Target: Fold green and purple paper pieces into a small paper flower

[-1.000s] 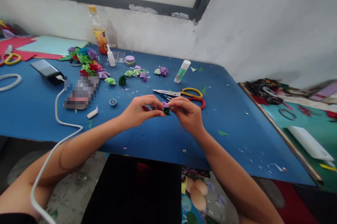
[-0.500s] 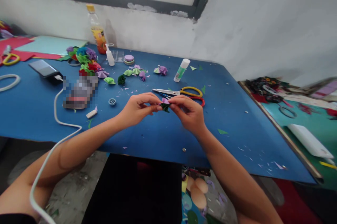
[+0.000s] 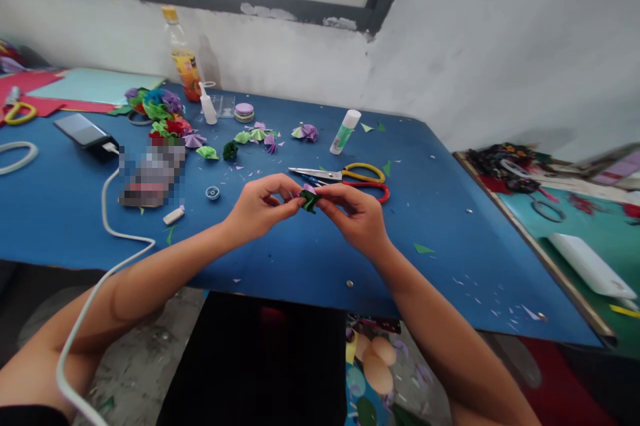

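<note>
- Currently, my left hand (image 3: 260, 205) and right hand (image 3: 356, 214) both pinch the paper flower (image 3: 308, 199).
- Flower: small, dark green folds, lilac top, above the blue table (image 3: 450, 239), scissors (image 3: 345, 177) at 1 o'clock.

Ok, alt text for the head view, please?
Both hands, left hand and right hand, pinch a small green and purple folded paper piece above a blue table. Scissors, a glue stick and more folded paper pieces lie behind.
</note>
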### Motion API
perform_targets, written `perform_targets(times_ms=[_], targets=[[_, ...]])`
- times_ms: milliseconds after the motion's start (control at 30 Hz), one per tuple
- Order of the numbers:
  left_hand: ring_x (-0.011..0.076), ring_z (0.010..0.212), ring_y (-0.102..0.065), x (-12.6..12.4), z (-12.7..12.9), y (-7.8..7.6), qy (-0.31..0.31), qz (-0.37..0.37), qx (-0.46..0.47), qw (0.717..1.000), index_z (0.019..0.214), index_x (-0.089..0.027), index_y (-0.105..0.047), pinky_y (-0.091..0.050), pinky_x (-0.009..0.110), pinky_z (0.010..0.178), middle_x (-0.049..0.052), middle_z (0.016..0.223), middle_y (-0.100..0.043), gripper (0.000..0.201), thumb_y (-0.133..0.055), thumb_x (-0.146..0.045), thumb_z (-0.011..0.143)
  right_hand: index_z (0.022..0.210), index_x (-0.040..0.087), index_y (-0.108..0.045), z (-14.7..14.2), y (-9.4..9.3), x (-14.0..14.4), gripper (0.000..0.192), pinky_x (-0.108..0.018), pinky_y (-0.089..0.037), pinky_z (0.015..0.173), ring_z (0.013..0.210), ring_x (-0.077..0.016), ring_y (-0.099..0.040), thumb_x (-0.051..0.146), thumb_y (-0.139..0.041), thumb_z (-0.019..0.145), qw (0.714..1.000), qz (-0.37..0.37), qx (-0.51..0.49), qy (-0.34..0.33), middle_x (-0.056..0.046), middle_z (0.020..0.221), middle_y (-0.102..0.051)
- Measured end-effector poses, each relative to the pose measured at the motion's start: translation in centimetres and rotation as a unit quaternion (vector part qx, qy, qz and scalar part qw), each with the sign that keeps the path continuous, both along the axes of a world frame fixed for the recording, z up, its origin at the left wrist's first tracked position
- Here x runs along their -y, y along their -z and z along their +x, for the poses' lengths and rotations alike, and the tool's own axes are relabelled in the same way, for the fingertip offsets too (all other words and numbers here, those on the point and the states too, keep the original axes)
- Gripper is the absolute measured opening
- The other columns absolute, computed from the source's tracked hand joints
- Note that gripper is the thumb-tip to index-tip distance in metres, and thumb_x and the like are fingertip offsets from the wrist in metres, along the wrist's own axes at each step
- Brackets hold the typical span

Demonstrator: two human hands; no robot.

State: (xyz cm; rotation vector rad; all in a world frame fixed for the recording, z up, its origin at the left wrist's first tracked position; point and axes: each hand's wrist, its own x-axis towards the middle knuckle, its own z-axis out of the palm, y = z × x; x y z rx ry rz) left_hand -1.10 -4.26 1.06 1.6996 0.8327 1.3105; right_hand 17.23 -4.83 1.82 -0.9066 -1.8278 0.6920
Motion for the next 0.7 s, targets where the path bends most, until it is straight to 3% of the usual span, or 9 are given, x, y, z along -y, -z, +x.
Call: perform_targets(times_ms=[167, 400, 700], targets=[[0.0057, 0.057, -0.053, 0.0, 0.0, 0.0, -0.006, 0.049, -0.021, 0.999, 0.077, -0.012, -0.064, -0.046, 0.012, 0.044, 0.003, 0.076, -0.061, 0.009, -0.064, -0.021, 0.074, 0.097, 0.021, -0.066, 0.2, -0.2, -0.2, 0.018, -0.028, -0.053, 0.072, 0.079, -0.014, -0.063, 0.028, -0.057, 0.083, 1.0, 0.0, 0.02, -0.014, -0.004, 0.093, -0.068], [0.0045, 0.057, -0.055, -0.2, 0.0, 0.8, -0.017, 0.211, -0.113, 0.971, 0.081, -0.012, -0.067, -0.048, 0.011, 0.048, 0.004, 0.076, -0.064, 0.009, -0.06, -0.016, 0.077, 0.086, 0.021, -0.067, 0.1, -0.5, -0.4, 0.013, -0.031, -0.051, 0.076, 0.085, -0.0161, -0.061, 0.03, -0.066, 0.077, 0.997, 0.056, 0.059, -0.015, -0.004, 0.09, -0.065], [0.0053, 0.058, -0.059, -0.5, 0.2, 1.1, -0.029, 0.212, -0.153, 0.965, 0.082, -0.011, -0.069, -0.048, 0.009, 0.045, 0.005, 0.077, -0.067, 0.014, -0.056, -0.013, 0.078, 0.075, 0.019, -0.064, 0.3, -0.2, -0.5, 0.007, -0.03, -0.051, 0.072, 0.074, -0.0149, -0.061, 0.024, -0.062, 0.079, 0.989, 0.09, 0.115, 0.02, -0.003, 0.08, -0.064]])
